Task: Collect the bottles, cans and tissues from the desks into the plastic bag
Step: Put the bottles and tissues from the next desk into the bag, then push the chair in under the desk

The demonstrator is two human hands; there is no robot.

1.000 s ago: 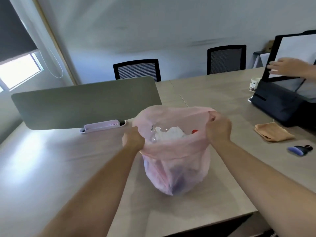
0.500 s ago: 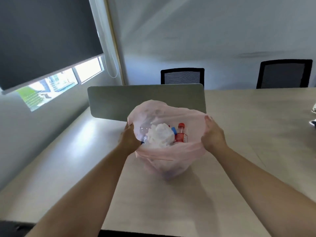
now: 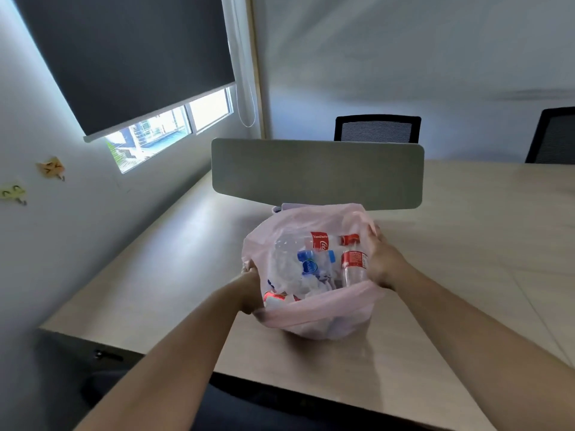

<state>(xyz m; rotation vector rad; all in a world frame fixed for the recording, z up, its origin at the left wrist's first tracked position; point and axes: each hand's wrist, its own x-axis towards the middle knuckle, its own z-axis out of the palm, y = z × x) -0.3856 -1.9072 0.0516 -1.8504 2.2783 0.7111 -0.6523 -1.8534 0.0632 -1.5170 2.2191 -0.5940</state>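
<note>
A pink plastic bag (image 3: 314, 318) stands on the pale wooden desk (image 3: 174, 275), its mouth held wide. My left hand (image 3: 250, 290) grips the rim on the left and my right hand (image 3: 381, 262) grips the rim on the right. Inside lie clear bottles with red labels (image 3: 353, 262), a bottle with a blue label (image 3: 309, 265), a red-labelled bottle (image 3: 323, 242) at the back and crumpled white tissues (image 3: 306, 283).
A grey desk divider panel (image 3: 317, 174) stands just behind the bag. Two black mesh chairs (image 3: 376, 129) are beyond the desk. A window with a dark roller blind (image 3: 124, 57) is on the left wall. The desk's front edge runs below the bag.
My view has swung left and tilted down into the bag. The bag sits nearer the desk's left corner, and the person and items at the right are out of view.
</note>
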